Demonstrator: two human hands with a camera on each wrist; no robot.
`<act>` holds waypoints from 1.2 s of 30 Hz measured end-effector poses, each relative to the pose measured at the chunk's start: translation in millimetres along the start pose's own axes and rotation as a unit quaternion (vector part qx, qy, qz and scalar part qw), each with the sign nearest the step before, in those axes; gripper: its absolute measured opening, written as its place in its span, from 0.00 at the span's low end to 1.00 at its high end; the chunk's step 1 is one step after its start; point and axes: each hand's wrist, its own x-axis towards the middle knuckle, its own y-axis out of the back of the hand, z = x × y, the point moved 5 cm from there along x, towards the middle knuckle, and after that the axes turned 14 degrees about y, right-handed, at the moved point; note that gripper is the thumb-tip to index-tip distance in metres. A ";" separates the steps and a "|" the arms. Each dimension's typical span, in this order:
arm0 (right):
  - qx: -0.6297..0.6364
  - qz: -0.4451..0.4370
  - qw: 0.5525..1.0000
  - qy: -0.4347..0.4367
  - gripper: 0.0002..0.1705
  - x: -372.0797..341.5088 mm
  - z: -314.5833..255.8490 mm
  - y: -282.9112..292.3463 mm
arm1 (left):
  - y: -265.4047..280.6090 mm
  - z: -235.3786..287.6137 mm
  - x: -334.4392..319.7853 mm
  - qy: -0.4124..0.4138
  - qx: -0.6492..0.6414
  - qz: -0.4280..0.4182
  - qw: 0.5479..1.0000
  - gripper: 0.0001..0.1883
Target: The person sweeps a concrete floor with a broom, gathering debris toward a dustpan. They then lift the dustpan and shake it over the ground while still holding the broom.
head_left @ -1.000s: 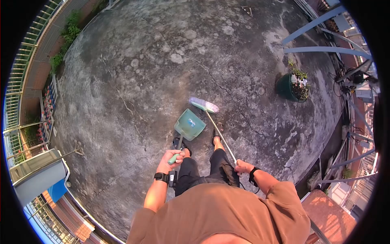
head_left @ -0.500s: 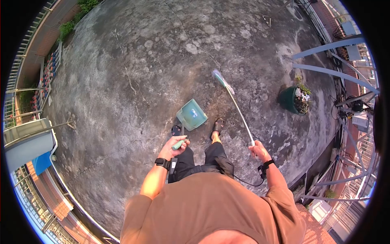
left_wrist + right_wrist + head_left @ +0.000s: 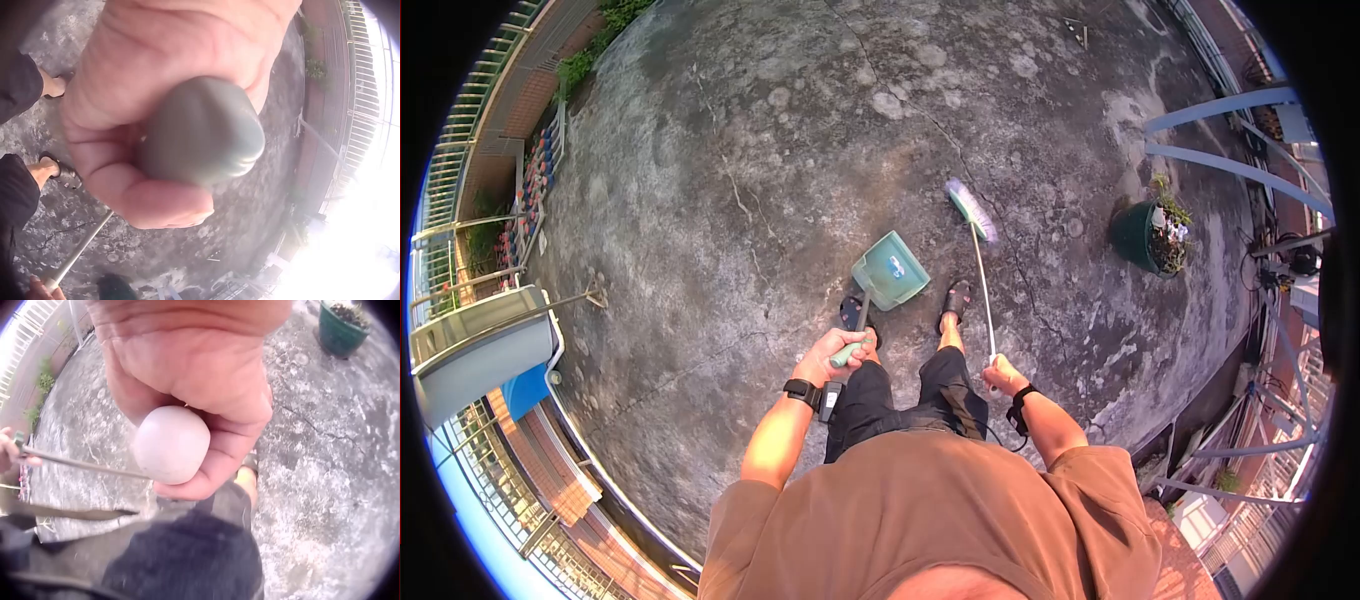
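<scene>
My left hand (image 3: 828, 358) grips the green handle (image 3: 847, 354) of a dustpan; the handle's rounded end (image 3: 206, 131) fills the palm in the left wrist view. The translucent green dustpan (image 3: 890, 272) is in front of my left foot. In my right hand (image 3: 1004, 376) is the upper end of a broom, its pale stick (image 3: 985, 290) slanting forward. A white rounded cap (image 3: 173, 445) tops the stick within the curled fingers. The broom's head (image 3: 971, 211), pale purple bristles on a green base, is ahead of my right foot, to the right of the dustpan and apart from it.
Stained, cracked concrete (image 3: 800, 150) surrounds my feet. A green pot (image 3: 1135, 237) with a plant stands to the right, near blue-grey metal bars (image 3: 1230, 105). Railings (image 3: 455, 150) run along the left, with a grey basin-like fixture (image 3: 485, 340) nearer.
The broom head has left the dustpan's far edge, swinging forward and right and turning. My right hand went outward, then came back toward my body. The left hand keeps its grip.
</scene>
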 end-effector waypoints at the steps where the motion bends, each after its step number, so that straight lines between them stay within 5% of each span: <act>1: 0.050 -0.035 0.998 -0.024 0.13 -27.7 -7.2 -14.5 | -1.9 2.6 -0.1 0.006 -0.001 0.006 1.000 0.06; 5: 0.058 -0.126 0.990 0.007 0.12 -73.5 -3.0 -31.9 | -3.5 7.8 3.9 0.015 -0.016 -0.003 1.000 0.08; 7: 0.192 -0.095 0.977 -0.017 0.08 -92.8 -14.7 -23.0 | -2.8 9.1 4.2 0.022 -0.024 -0.015 0.999 0.08; 15: 0.099 0.026 0.992 0.067 0.11 -93.9 -28.1 66.6 | -3.5 5.5 -17.2 -0.063 0.075 0.114 0.989 0.10; 22: 0.024 0.134 0.986 0.099 0.09 -13.8 -40.1 141.5 | -3.4 6.3 -27.4 -0.062 0.084 0.097 0.990 0.08; 27: 0.203 0.068 0.966 0.144 0.07 36.5 -15.3 90.2 | -15.1 -1.6 -13.1 -0.058 0.037 0.115 0.991 0.08; 29: 0.035 0.032 0.996 0.080 0.07 68.7 47.0 35.5 | -20.4 -2.0 -8.5 -0.050 0.025 0.087 0.995 0.08; 31: -0.021 -0.040 0.999 -0.007 0.05 -3.7 -15.8 -0.9 | -17.0 1.5 -3.8 -0.050 0.060 0.069 0.995 0.07; 33: 0.135 -0.002 0.989 -0.062 0.05 -42.1 -5.9 -38.8 | -16.9 5.3 -8.7 -0.043 0.056 0.075 0.995 0.06; 36: 0.135 -0.112 0.984 -0.032 0.05 -75.8 -35.4 -43.9 | -13.8 12.4 -5.6 -0.027 0.041 0.078 0.996 0.05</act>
